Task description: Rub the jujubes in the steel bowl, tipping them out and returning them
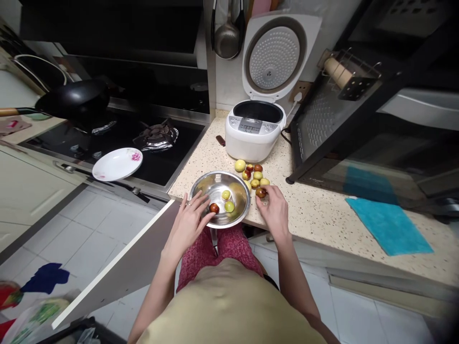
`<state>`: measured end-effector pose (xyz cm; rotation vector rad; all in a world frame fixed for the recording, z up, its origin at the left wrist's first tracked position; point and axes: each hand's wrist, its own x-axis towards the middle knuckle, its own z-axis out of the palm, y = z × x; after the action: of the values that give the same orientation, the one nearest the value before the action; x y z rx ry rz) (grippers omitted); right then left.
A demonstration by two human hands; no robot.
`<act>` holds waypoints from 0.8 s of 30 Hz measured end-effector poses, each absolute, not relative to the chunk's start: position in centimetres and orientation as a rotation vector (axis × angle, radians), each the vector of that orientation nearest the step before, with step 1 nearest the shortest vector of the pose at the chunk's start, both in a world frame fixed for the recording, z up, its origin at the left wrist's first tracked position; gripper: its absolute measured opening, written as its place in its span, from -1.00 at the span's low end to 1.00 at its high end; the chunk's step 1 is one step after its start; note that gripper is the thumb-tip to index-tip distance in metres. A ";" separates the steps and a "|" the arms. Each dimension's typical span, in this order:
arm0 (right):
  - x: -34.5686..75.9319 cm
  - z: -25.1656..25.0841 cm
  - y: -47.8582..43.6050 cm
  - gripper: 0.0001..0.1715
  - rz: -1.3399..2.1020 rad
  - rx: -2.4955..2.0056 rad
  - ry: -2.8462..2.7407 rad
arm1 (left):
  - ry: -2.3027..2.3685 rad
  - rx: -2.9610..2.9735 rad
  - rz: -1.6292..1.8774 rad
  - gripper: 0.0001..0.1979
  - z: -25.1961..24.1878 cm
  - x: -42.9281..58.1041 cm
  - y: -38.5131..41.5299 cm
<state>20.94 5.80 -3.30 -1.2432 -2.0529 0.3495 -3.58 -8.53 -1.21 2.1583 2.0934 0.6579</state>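
Note:
A steel bowl [220,220] stands at the counter's front edge, with a red-brown jujube [214,208] and two yellow-green ones [229,206] inside. My left hand [191,220] rests over the bowl's left rim, fingers spread, its thumb near the red-brown jujube. To the right of the bowl, my right hand [274,210] pinches a dark brown jujube [261,192] between thumb and fingers. Several more green and brown jujubes [257,176] lie on the counter behind it, between the bowl and a white rice cooker [249,143] with its lid raised.
A white plate [117,164] sits at the stove's front edge, a black wok [77,100] on the left burner. A blue cloth [390,225] lies on the right counter [315,210]. An open cabinet door [122,263] juts out at lower left. A black oven [358,143] stands at right.

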 end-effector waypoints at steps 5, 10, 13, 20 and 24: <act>18.1 -0.8 5.0 -0.73 0.559 -0.931 -2.144 | 2.103 2.163 0.686 -0.53 -1.4 -3.5 -8.5; 14.0 -0.2 5.2 -0.69 0.710 -0.694 -2.439 | 2.105 2.156 0.755 -0.50 -1.8 -3.7 -8.4; 12.4 -0.3 5.6 -0.64 0.653 -0.621 -2.598 | 2.122 2.139 0.768 -0.47 -2.1 -3.9 -8.5; 10.8 -0.9 6.2 -0.61 0.459 -0.557 -2.817 | 2.118 2.088 0.782 -0.43 -2.1 -4.0 -8.5; 10.6 -1.1 6.2 -0.63 0.455 -0.579 -2.813 | 2.105 2.093 0.801 -0.44 -2.2 -4.0 -8.5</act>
<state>10.57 6.15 -1.15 -0.5792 -2.8133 0.4548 -4.04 -8.51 -2.17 2.0930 2.1052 0.8005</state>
